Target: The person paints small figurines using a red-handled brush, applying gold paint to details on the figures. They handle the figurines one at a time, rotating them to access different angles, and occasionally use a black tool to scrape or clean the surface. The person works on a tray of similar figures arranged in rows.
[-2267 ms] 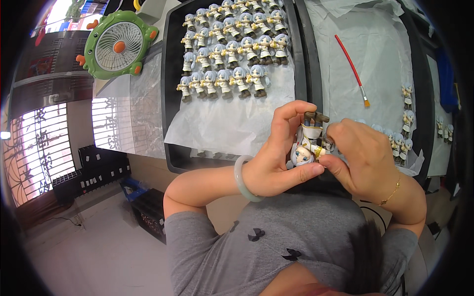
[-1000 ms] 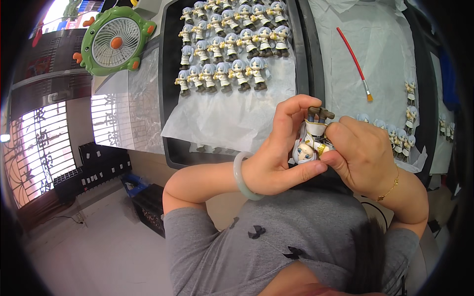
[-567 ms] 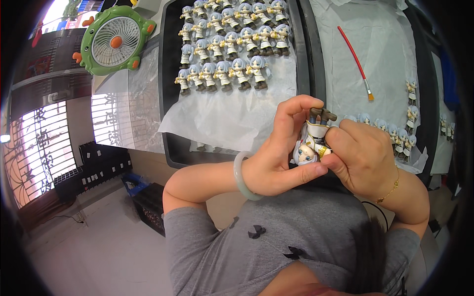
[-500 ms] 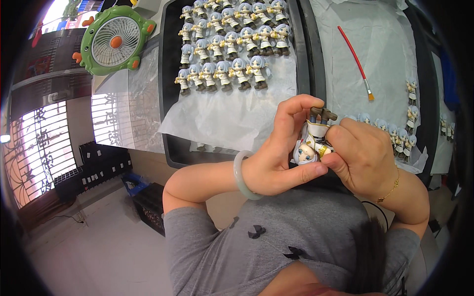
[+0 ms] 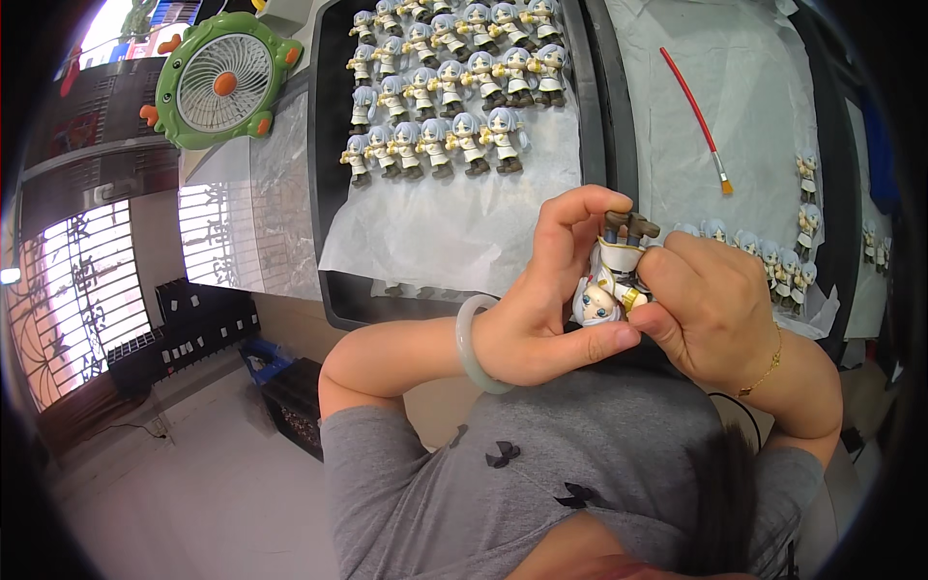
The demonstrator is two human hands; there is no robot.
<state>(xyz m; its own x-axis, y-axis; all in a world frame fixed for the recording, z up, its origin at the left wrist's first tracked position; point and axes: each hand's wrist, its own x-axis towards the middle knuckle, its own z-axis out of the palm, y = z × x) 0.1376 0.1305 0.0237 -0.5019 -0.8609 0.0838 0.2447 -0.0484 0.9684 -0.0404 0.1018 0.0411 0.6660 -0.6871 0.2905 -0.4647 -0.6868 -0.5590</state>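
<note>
Both hands grip one small figurine [image 5: 611, 280]: my left hand [image 5: 541, 309] pinches it between thumb under its head and forefinger curled over its feet, while my right hand [image 5: 710, 304] closes narrowly against its torso from the right. I hold the figurine above the near edge of the black tray [image 5: 333, 280], long axis roughly upright, feet away from me, head toward me. Finished figurines [image 5: 445, 92] stand in rows at the tray's far edge; a red brush [image 5: 694, 104] lies on the white sheet [image 5: 764, 116] of the neighbouring tray.

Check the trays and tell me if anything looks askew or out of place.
Nothing stands out. The figurines stand in neat rows on the left tray; the red brush lies alone on the paper. The held figurine is upside down, gripped by the left hand and right hand.
</note>
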